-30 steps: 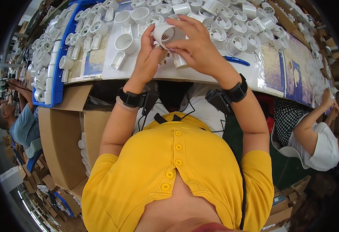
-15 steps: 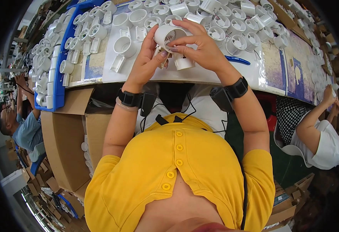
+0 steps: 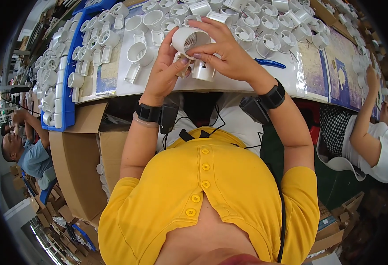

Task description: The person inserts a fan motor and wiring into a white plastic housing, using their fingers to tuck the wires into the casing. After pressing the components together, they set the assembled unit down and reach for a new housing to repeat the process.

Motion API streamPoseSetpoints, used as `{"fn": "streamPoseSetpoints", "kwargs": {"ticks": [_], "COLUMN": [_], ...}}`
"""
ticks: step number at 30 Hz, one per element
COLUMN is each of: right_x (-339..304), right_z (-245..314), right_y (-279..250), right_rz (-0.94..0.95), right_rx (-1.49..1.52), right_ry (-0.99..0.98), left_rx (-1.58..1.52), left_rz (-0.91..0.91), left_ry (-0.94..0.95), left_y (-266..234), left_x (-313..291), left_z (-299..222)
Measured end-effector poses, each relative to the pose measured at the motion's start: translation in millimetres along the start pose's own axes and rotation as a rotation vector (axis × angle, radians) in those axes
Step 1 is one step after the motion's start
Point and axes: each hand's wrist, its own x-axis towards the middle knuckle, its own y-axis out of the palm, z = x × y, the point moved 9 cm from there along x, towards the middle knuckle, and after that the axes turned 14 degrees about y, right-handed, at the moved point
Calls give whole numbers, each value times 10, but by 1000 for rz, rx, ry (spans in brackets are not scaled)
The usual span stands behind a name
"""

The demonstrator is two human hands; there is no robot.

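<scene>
Between my two hands, above the near part of the table, is a white round plastic housing [image 3: 181,39] with a slatted grille inside its open ring. My left hand [image 3: 162,66] grips its left side and the narrow part hanging below the ring. My right hand [image 3: 231,53] closes on the right side, fingers over the top and the thumb and a fingertip at the lower rim. A second white cylindrical piece [image 3: 204,73] shows just beneath my right hand. To the left lies a similar housing [image 3: 138,54] with a rectangular arm. Many more white housings, some with fan blades, crowd the far side.
A blue-handled tool [image 3: 270,63] lies right of my hands. At the left stands a blue crate [image 3: 68,118] of white parts, with an open cardboard box [image 3: 75,165] below it. One person [image 3: 32,157] sits at far left, another [image 3: 373,143] at far right.
Both hands and the held housing have shifted slightly left and up in the picture, keeping their grip. The person at right has raised an arm; the one at left has changed posture.
</scene>
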Motion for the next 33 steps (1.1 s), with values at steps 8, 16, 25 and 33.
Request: {"fn": "streamPoseSetpoints", "kwargs": {"ticks": [8, 16, 25, 33], "right_x": [-41, -94, -11, -147], "right_z": [-134, -66, 11, -130], "right_y": [-41, 26, 41, 10], "right_rz": [-25, -124, -87, -152], "right_rx": [167, 79, -43, 117], "right_ry": [199, 109, 11, 270], "left_rx": [77, 107, 5, 79], "left_rz": [-28, -34, -46, -56], "left_ry": [57, 22, -28, 98], "left_y": [18, -16, 6, -26], "left_x": [6, -6, -9, 15], "left_z": [-59, -5, -6, -14]}}
